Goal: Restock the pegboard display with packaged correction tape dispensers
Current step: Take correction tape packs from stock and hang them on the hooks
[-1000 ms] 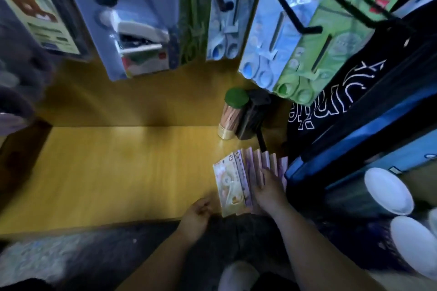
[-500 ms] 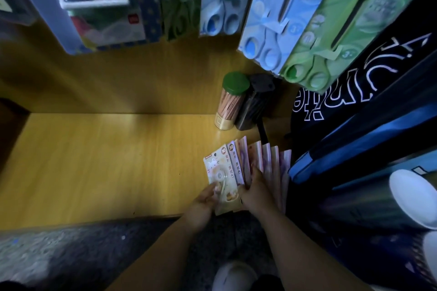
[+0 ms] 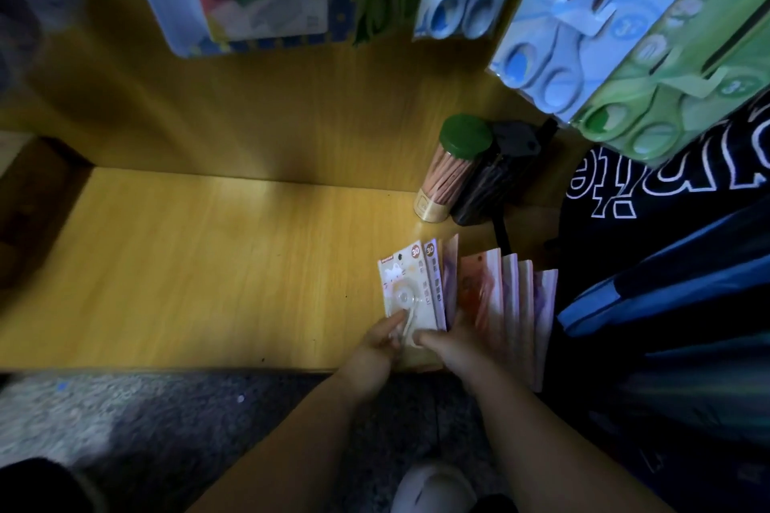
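Lower centre of the frame, over the yellow surface [image 3: 187, 262], a fan of packs [image 3: 491, 296] is held. The left hand [image 3: 375, 350] pinches the front pack [image 3: 406, 283] and the right hand [image 3: 458, 346] clamps the rest. Likely the gathering step — next, one pack must be raised to a free hook.

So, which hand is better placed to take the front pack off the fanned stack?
Left. The left hand holds the front pack at the stack's left edge, while the right hand grips the remaining packs.
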Available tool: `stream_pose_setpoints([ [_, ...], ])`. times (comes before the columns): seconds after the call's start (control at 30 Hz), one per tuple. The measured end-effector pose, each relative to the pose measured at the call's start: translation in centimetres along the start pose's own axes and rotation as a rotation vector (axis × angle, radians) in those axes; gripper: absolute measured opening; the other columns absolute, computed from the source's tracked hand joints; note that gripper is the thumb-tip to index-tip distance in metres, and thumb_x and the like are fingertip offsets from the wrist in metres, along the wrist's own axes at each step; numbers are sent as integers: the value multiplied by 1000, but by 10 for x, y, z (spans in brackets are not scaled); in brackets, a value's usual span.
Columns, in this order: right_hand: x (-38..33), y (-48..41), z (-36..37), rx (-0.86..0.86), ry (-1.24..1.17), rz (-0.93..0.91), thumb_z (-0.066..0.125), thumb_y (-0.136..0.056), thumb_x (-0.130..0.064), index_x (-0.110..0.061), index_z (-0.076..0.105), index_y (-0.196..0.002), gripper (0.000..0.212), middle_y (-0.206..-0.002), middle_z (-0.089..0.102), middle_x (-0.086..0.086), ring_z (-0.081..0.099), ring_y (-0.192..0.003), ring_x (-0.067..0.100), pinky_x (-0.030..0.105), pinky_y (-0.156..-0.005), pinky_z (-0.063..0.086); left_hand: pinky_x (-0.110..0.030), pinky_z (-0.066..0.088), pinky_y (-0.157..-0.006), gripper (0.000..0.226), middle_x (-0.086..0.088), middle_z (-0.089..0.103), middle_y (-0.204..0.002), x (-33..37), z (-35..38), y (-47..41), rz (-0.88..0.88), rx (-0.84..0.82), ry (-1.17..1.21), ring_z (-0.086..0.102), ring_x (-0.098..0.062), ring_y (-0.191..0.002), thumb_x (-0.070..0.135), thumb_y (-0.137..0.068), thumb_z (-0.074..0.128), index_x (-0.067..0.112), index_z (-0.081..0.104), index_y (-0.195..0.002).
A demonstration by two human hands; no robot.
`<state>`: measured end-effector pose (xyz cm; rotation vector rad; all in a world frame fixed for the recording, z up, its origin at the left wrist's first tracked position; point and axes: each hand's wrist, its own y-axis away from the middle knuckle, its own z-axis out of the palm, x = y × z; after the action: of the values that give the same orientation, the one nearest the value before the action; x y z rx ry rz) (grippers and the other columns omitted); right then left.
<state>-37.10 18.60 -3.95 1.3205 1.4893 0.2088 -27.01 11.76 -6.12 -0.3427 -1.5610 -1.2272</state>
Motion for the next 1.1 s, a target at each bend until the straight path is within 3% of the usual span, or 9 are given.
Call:
stream_pose_setpoints([
  [0.07, 4, -7, 3, 33, -92, 13, 65, -76, -5, -7, 38, -133, 63, -125, 56, 13, 56, -106, 26, 31, -84, 46, -19, 34, -96, 41, -25, 40, -141, 0, -3, -1, 7, 38, -5, 40, -35, -129, 2, -95, 33, 17, 35, -133],
  [0.2, 4, -8, 2, -6, -173, 38, 64, -78, -3, -8, 43, -127, 54, -113, 56, 8, 51, -96, 21, 26, -67, 43, 5, 34, -67, 38, -6, 48, -113, 0, -4, 5, 90, 90, -58, 51, 10, -83, -4, -94, 30, 0, 44, -129],
  [0.27, 3, -7, 4, -23, -199, 23, 66, -76, -8, -8, 44, -128, 56, -118, 57, 8, 53, -102, 24, 26, -69, 43, 4, 37, -61, 34, -5, 51, -108, 2, -7, 9, 116, 216, -41, 51, -1, -81, -5, -93, 33, 0, 54, -119],
  [0.37, -9, 5, 9, -56, -261, -35, 68, -73, -9, -8, 46, -127, 58, -119, 58, 13, 55, -109, 30, 37, -91, 45, 5, 37, -58, 22, -6, 57, -97, 18, -20, 21, 159, 463, 51, 52, -13, -84, -1, -92, 41, -1, 59, -104],
  [0.5, -32, 38, 16, -240, -365, -127, 53, -84, 1, -12, 46, -109, 28, -97, 58, 3, 52, -94, 15, 25, -69, 42, 2, 39, -54, 15, -4, 56, -68, 49, -46, 51, 249, 566, 99, 55, 7, -56, -3, -85, 55, 10, 47, -88],
  [0.67, -59, 86, 37, -386, -438, -252, 46, -82, 11, -16, 56, -105, 37, -67, 70, -7, 61, -73, 15, 27, -69, 47, 1, 37, -49, 34, 4, 50, -42, 73, -73, 106, 327, 649, 171, 49, 9, -38, -11, -78, 60, 17, 39, -74],
  [0.8, -75, 130, 55, -495, -481, -277, 48, -80, 15, -11, 59, -83, 28, -50, 67, -4, 64, -47, 7, 16, -48, 50, -1, 39, -51, 38, -4, 42, -52, 94, -92, 151, 434, 701, 152, 46, -1, -35, -6, -78, 63, 18, 34, -77],
  [0.93, -97, 178, 80, -632, -497, -323, 60, -61, 9, -6, 57, -83, 27, -50, 66, 1, 63, -44, 9, 16, -42, 49, -9, 33, -28, 42, -1, 32, -65, 118, -111, 203, 552, 841, 218, 43, -3, -32, -10, -75, 64, 20, 35, -79],
  [1.1, -114, 225, 102, -760, -404, -399, 60, -55, -1, -11, 62, -83, 29, -61, 71, 2, 67, -55, 14, 21, -50, 52, -4, 37, -51, 51, 4, 36, -72, 127, -136, 256, 655, 1083, 121, 36, -11, -58, -7, -66, 73, 24, 40, -88],
])
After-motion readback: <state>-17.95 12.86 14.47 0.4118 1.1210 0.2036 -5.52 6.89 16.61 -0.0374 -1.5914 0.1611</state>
